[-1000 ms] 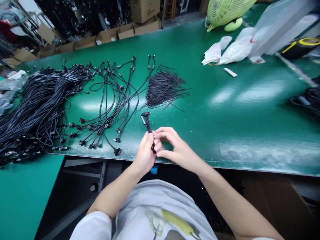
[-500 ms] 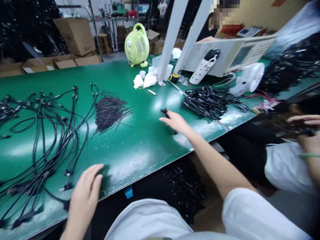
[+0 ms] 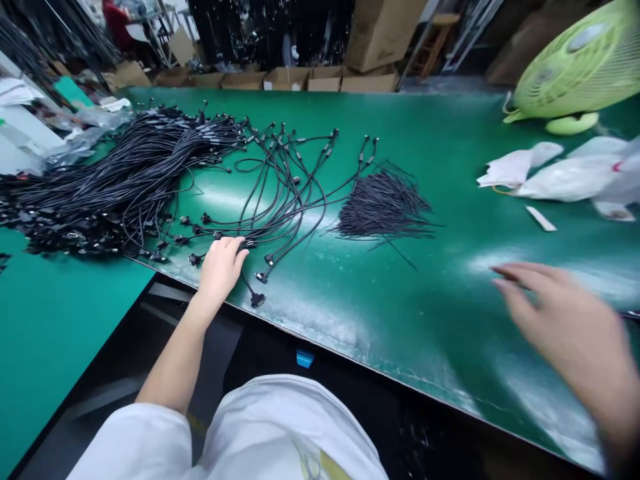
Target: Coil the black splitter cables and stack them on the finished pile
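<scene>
My left hand (image 3: pixel 223 267) rests at the front ends of some loose black cables (image 3: pixel 300 193). Its fingers curl over the connectors, and a cable there appears to be in its grip, though the fingertips are partly hidden. A black connector (image 3: pixel 257 300) lies on the table just right of the wrist. Over the right part of the green table (image 3: pixel 350 300) is my right hand (image 3: pixel 565 327), smeared by motion. Thumb and fingers stand apart, with nothing visible between them. Between both hands lies a pile of thin black ties (image 3: pixel 383 203).
A large bundle of black cables (image 3: pixel 150 153) covers the left side. At the back right stands a green fan (image 3: pixel 580 67), with crumpled white bags (image 3: pixel 555 180) before it and a small white strip (image 3: pixel 541 219). Cardboard boxes (image 3: pixel 285 79) line the far edge.
The view has swung left, bringing the large cable bundle into sight. My left hand has moved onto the loose cables' connector ends. My right hand has left the small black item it was at.
</scene>
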Available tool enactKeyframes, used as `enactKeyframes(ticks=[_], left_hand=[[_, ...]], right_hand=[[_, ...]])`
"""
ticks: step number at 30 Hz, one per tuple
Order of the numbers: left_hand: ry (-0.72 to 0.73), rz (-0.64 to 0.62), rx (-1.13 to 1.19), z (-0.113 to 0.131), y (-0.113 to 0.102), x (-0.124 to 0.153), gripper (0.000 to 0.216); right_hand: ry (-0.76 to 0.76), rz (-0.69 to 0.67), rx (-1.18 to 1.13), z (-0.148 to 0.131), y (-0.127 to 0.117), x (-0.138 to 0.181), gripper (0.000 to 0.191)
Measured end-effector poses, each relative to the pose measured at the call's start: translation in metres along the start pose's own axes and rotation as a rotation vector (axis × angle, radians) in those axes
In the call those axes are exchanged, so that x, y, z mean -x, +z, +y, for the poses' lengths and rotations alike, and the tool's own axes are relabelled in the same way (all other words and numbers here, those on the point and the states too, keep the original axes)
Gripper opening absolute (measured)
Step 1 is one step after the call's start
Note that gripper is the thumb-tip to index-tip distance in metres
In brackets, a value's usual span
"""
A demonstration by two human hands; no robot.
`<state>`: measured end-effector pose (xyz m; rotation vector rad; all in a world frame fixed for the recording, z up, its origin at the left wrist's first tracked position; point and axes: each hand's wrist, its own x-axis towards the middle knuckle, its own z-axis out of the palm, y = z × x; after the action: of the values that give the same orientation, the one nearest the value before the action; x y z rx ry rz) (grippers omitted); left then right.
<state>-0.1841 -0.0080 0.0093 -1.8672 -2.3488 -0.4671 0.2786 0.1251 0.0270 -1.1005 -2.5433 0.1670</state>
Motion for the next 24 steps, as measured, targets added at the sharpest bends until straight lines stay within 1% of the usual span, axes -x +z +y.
enactKeyframes(ticks=[1, 2, 4, 5, 7, 9, 10, 11, 13, 15, 17, 19, 21, 22, 24], left_hand=[[0.013, 0.008, 0.02, 0.001, 0.001, -0.004, 0.035], [0.028, 0.01, 0.034, 0.002, 0.002, -0.011, 0.037], [0.061, -0.014, 0.088, 0.005, 0.006, -0.032, 0.04], [0.079, -0.046, 0.141, 0.008, 0.008, -0.046, 0.04], [0.117, -0.147, 0.286, 0.014, 0.015, -0.079, 0.034], [0.172, -0.246, 0.367, 0.019, 0.019, -0.109, 0.02], [0.19, -0.272, 0.396, 0.02, 0.019, -0.121, 0.015], [0.202, -0.277, 0.417, 0.018, 0.018, -0.13, 0.016], [0.201, -0.244, 0.473, 0.009, 0.009, -0.141, 0.023], [0.187, -0.19, 0.518, -0.008, -0.004, -0.145, 0.025], [0.159, -0.132, 0.536, -0.03, -0.02, -0.146, 0.022], [0.117, -0.067, 0.537, -0.05, -0.034, -0.147, 0.019], [0.077, -0.011, 0.529, -0.065, -0.044, -0.147, 0.019], [0.065, 0.01, 0.523, -0.07, -0.047, -0.146, 0.02], [0.052, 0.037, 0.508, -0.073, -0.05, -0.142, 0.017]], right_hand=[[0.059, 0.089, 0.053, -0.012, 0.007, -0.017, 0.037], [0.07, 0.126, 0.079, -0.026, 0.015, -0.039, 0.036], [-0.004, 0.133, 0.081, -0.056, 0.034, -0.091, 0.035], [-0.037, 0.129, 0.101, -0.071, 0.044, -0.118, 0.038], [-0.119, 0.051, 0.253, -0.1, 0.062, -0.172, 0.043], [-0.183, -0.073, 0.445, -0.122, 0.07, -0.216, 0.033], [-0.202, -0.109, 0.513, -0.13, 0.068, -0.234, 0.028], [-0.214, -0.118, 0.557, -0.136, 0.062, -0.249, 0.027], [-0.22, -0.056, 0.604, -0.142, 0.037, -0.273, 0.029], [-0.213, 0.049, 0.66, -0.143, -0.001, -0.288, 0.031], [-0.188, 0.153, 0.704, -0.141, -0.045, -0.296, 0.034], [-0.146, 0.242, 0.723, -0.134, -0.086, -0.295, 0.039], [-0.09, 0.318, 0.706, -0.123, -0.117, -0.287, 0.042], [-0.062, 0.352, 0.683, -0.116, -0.127, -0.281, 0.043], [-0.001, 0.372, 0.608, -0.096, -0.135, -0.264, 0.045]])
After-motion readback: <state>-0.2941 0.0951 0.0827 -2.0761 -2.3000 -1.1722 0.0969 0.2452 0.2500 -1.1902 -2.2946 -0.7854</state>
